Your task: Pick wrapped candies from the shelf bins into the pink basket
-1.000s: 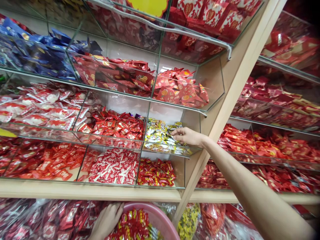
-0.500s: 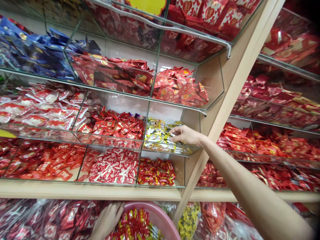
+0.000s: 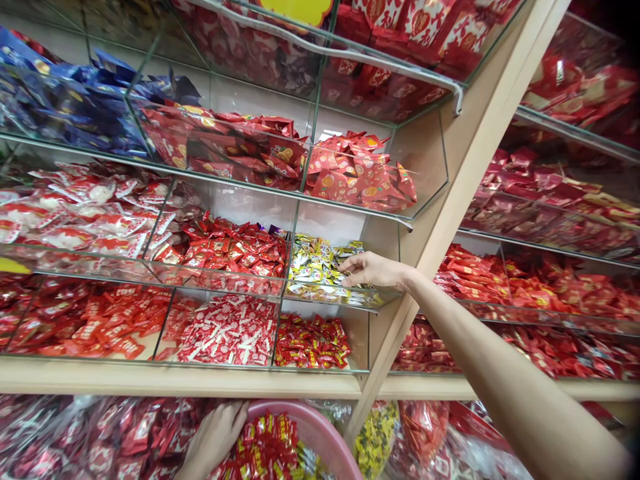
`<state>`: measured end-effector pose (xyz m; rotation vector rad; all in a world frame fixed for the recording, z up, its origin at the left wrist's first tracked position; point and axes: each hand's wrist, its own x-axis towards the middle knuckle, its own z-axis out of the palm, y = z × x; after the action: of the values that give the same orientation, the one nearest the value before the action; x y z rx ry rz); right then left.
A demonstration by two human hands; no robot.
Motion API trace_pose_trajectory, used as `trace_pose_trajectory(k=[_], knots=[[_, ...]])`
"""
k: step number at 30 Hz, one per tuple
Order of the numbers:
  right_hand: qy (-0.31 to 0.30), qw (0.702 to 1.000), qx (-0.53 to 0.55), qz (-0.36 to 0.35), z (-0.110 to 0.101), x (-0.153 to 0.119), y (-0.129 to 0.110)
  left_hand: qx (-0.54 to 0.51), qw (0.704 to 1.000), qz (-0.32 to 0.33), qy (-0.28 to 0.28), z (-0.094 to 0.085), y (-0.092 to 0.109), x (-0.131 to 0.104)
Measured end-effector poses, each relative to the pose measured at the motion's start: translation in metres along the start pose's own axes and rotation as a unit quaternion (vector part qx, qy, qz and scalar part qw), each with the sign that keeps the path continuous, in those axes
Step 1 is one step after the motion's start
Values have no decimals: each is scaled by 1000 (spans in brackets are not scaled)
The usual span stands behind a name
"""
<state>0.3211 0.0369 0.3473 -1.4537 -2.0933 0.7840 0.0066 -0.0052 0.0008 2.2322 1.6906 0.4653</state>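
Note:
My right hand (image 3: 371, 269) reaches into a glass compartment of yellow-and-white wrapped candies (image 3: 313, 261). Its fingers are stretched out and a little apart at the right side of the pile, with no candy visible in them. Down at the bottom, my left hand (image 3: 216, 433) has its fingers curled over the rim of a pink plastic basin (image 3: 333, 430). Inside the basin are red-and-yellow wrapped candies (image 3: 270, 447), with some yellow ones at the right. The underside of the left hand's grip is hidden.
Glass dividers and front panels bound the compartments; a wooden post (image 3: 453, 173) stands right of my hand. Red candies (image 3: 235, 247) lie left of the yellow ones, more red-and-yellow candies (image 3: 313, 341) below. Bagged candies (image 3: 377, 437) sit under the wooden ledge (image 3: 175, 379).
Hardly anything differs. My right hand has shifted very slightly at the yellow candies, and my left hand stays on the basin rim.

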Motion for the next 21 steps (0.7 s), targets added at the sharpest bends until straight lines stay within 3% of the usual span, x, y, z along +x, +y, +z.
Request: trace_pose_trajectory(k=[11,21], knots=[[-40,999,-4,13,-11,-10,0,-3,1000,-4,3,2,-1,0],[66,997,-32,-26,-5,5,-11,1,1000,5,4,4,-3,0]])
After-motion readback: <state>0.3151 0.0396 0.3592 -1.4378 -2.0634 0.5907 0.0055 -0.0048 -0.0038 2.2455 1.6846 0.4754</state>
